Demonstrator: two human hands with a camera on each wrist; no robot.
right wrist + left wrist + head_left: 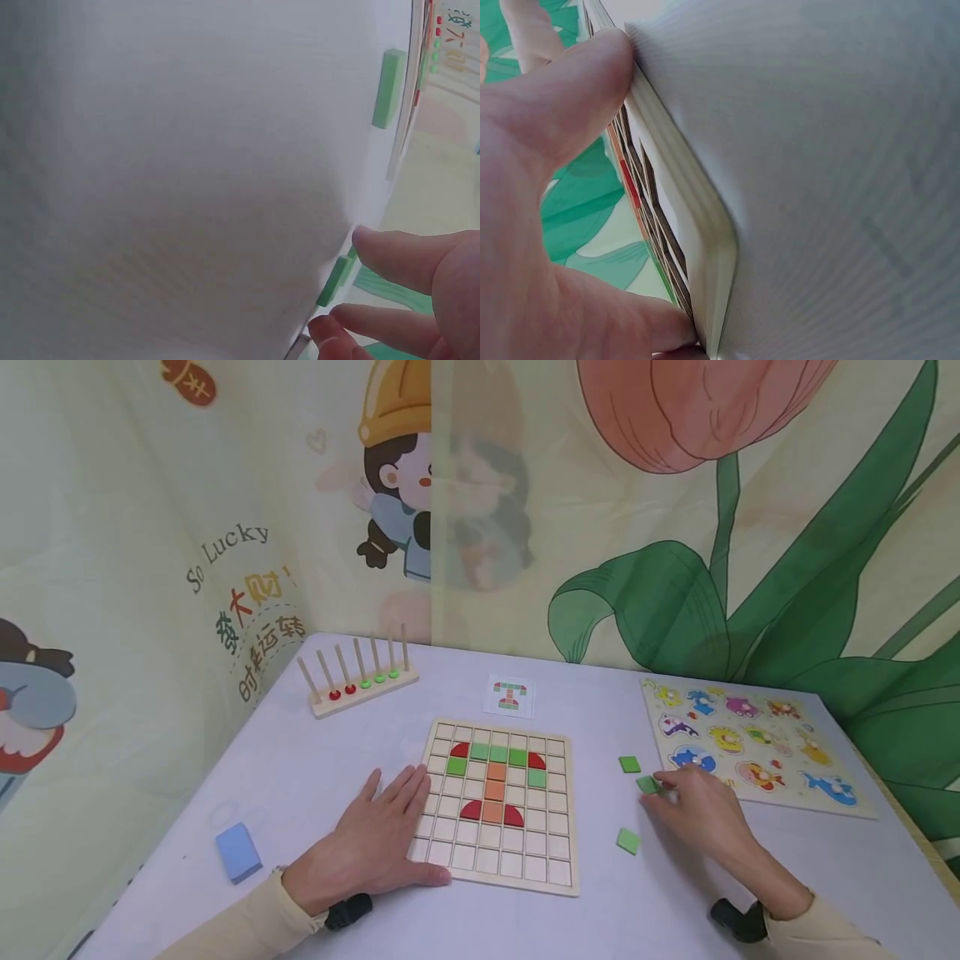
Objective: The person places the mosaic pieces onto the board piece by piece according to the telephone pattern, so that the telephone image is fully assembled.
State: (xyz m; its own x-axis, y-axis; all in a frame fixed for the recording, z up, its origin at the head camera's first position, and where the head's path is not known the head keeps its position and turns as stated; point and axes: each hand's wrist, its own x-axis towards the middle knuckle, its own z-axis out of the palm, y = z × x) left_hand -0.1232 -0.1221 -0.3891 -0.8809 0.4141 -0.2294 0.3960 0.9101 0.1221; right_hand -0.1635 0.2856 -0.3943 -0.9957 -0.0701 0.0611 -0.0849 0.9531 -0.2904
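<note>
A wooden grid board (498,878) lies on the table, with red quarter-round, green and orange tiles set in some of its squares. My left hand (375,827) rests spread at the board's lower left corner, fingers along the left side and thumb at the near edge. In the left wrist view, the fingers touch the board's rim (697,225). To the right of the board, my right hand (701,810) pinches a green square tile (648,785) between thumb and fingertips. Two more green tiles lie nearby, a far tile (629,764) and a nearer tile (628,841).
A pattern card (510,696) lies behind the board. At the back left stands a peg rack (363,689) with red and green beads. An animal knob puzzle (757,743) is at the right, a blue block (238,852) at the left. Printed curtains hang behind the table.
</note>
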